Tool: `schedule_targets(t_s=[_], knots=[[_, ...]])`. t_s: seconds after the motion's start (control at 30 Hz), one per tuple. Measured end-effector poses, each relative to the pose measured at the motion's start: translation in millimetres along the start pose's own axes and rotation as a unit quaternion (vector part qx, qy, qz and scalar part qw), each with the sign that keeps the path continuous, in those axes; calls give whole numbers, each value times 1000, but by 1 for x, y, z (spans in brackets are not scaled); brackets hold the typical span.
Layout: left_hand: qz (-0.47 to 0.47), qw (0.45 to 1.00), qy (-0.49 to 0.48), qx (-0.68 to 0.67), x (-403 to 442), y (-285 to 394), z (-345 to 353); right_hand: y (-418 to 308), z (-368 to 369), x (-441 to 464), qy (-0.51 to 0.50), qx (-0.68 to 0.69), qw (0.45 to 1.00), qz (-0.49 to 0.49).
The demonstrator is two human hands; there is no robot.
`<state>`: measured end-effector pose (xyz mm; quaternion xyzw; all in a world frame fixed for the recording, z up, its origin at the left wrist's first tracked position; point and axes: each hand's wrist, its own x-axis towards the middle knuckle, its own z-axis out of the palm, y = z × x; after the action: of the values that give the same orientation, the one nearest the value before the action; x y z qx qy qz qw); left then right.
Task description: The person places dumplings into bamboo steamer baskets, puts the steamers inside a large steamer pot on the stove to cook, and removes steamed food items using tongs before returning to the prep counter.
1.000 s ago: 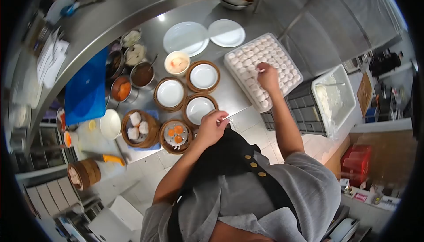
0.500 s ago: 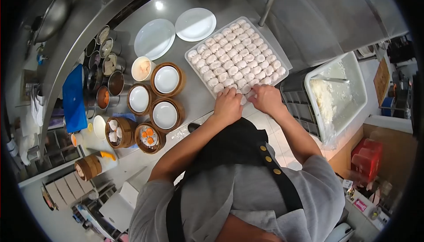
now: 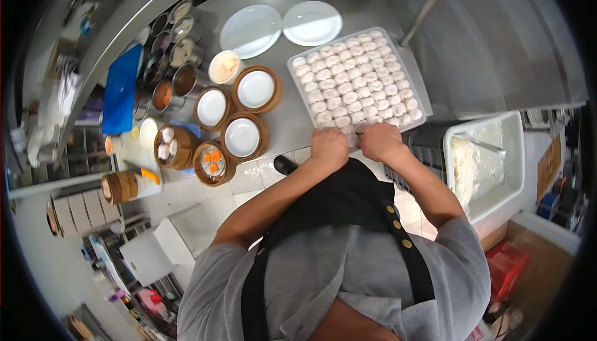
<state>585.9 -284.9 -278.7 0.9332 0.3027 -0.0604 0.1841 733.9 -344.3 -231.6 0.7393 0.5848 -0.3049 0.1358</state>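
Note:
A square tray full of white dumplings in rows lies on the steel counter. At its near edge, my left hand and my right hand are side by side, a small gap between them. The fingers of both are curled and closed over the near edge of the tray. My fingertips are mostly hidden, and whether they grip the rim or a dumpling cannot be made out.
Three bamboo steamers with white dishes, a steamer with orange-topped pieces, a cream-coloured bowl and two white plates are left of the tray. At right is a white tub; a knife lies far left.
A second ago my right hand was over the dumplings and my left was by the steamers; both came together at the tray's near edge. The view has shifted since half a second ago.

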Motion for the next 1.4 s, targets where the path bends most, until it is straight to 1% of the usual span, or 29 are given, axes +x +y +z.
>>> schedule_targets(t_s=[0.07,0.1,0.17,0.2,0.3,0.33,0.37,0.43,0.47,0.5,0.53,0.57,0.6,0.63,0.7,0.73,0.83,0.87,0.97,1.0,1.03,1.1,1.13,1.2,1.23,1.33,1.4], knots=[[-55,997,-46,-20,-1,9,-12,17,20,10,25,5,999,-39],[-57,996,-53,-32,0,7,-8,19,25,18,38,7,997,-64],[-66,994,-68,-59,3,4,-7,8,-7,10,-65,77,995,-29],[-72,992,-77,-73,4,3,-9,8,-12,12,-94,104,990,-23],[-89,984,-90,-123,6,0,-10,13,-15,13,-122,221,967,-33],[-92,982,-93,-137,3,2,-19,12,-20,9,-121,250,960,-29],[-100,979,-94,-152,0,0,-25,15,-14,12,-119,247,962,-8],[-102,975,-56,-189,2,0,-13,19,-5,15,-117,291,949,-19],[-96,973,-37,-208,1,1,-8,23,1,21,-105,283,953,-10],[-79,978,-29,-192,-3,6,-9,29,8,25,-92,277,957,2],[-62,983,-21,-173,-5,8,-14,39,16,28,-6,203,977,-69],[-49,985,-18,-163,-7,11,-16,46,25,27,79,131,979,-136],[-39,987,-15,-157,-10,13,-17,41,26,21,127,83,979,-137],[-27,988,-13,-150,-11,13,-17,36,23,20,129,84,978,-138],[-34,989,-25,-145,-12,15,-15,33,21,12,135,91,979,-125],[-30,989,-33,-141,-10,19,-14,29,17,7,166,82,972,-146],[-36,982,-48,-182,-11,20,-14,24,14,1,217,76,952,-204],[-44,976,-50,-205,-10,17,-15,29,18,5,237,57,936,-253],[-83,959,-40,-268,-7,10,-11,38,24,8,118,218,955,-163],[-102,953,-27,-283,-8,10,-11,41,29,11,113,326,921,-181],[-121,947,-13,-297,-8,10,-12,45,32,14,108,366,908,-174],[-127,938,-24,-322,-9,12,-20,52,33,18,99,444,877,-157],[-130,933,-30,-335,-10,14,-24,55,32,18,88,465,870,-139],[-128,927,57,-348,-5,17,-12,57,26,17,66,508,853,-102],[-127,921,101,-355,-3,18,-6,56,24,17,84,536,833,-106],[-114,863,146,-470,-4,-13,-8,30,13,24,134,605,776,-121],[-81,739,228,-629,-18,-46,4,-5,4,44,156,596,764,-191]])
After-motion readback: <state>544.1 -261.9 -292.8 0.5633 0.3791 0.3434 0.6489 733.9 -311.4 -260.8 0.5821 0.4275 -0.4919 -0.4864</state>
